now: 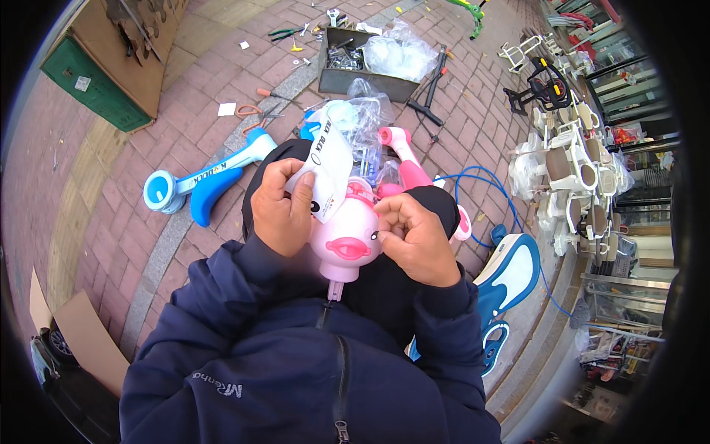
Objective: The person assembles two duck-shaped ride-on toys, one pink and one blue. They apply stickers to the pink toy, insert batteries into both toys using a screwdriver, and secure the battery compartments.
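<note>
Fig.: duck head (345, 235) at dial centre, decals approx. midway as I see it: one eye (375, 235) (3 o'clock) prob. on, L hand (285, 206) clamped on sheet (334, 174) (11 o'clock), R hand (420, 240) by eye, can't tell if pinching; sheet's marks, pink tube (400, 142) (1 o'clock) seemingly left.

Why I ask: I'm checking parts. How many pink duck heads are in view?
1: the pink duck head sits between the left hand and the right hand. Others could be hidden under the clear bags.
</note>
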Tool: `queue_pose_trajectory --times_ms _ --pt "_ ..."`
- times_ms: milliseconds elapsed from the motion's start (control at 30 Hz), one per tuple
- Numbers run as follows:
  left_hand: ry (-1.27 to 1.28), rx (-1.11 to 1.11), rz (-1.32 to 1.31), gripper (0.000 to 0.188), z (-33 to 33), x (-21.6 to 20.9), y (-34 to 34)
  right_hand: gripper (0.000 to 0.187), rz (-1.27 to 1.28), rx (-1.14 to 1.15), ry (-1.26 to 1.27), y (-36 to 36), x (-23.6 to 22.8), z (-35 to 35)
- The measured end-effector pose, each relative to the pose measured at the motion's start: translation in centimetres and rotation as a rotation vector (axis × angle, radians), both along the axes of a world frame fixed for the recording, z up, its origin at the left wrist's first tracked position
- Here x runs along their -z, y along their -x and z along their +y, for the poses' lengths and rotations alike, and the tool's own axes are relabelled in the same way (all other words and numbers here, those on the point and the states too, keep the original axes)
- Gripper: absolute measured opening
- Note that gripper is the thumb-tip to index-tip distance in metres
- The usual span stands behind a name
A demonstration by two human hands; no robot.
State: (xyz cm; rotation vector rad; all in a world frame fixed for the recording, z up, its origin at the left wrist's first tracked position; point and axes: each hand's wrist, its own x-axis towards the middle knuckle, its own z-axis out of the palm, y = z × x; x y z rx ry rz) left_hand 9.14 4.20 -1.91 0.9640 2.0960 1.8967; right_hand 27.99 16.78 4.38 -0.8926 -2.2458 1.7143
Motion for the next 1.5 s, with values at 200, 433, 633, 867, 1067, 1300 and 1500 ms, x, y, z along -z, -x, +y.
queue_pose_trajectory --times_ms 200,433,633,867,1067,1300,1500 --pt "-0.003 -0.007 -0.119 0.018 0.2 1.5 0.4 0.034 -0.027 -0.090 -0.100 0.6 -0.1 0.8" --pt "-0.002 0.001 -0.108 0.018 0.2 1.6 0.4 0.033 -0.072 -0.118 -0.070 1.1 -0.1 0.8" --pt "-0.001 0.007 -0.152 0.018 0.2 1.6 0.3 0.032 -0.063 -0.119 -0.090 1.3 -0.2 0.7" --pt "0.010 0.007 -0.153 0.017 0.2 1.7 0.4 0.032 -0.064 -0.137 -0.125 1.6 -0.1 0.8" --pt "0.034 0.001 -0.130 0.017 0.1 1.4 0.4 0.031 -0.080 -0.155 -0.200 1.7 -0.2 0.7" --pt "0.015 0.006 -0.156 0.018 0.2 1.6 0.3 0.031 -0.093 -0.161 -0.279 1.8 -0.4 0.4" --pt "0.024 0.007 -0.140 0.018 0.2 1.6 0.3 0.030 -0.100 -0.153 -0.371 1.8 -0.3 0.3"
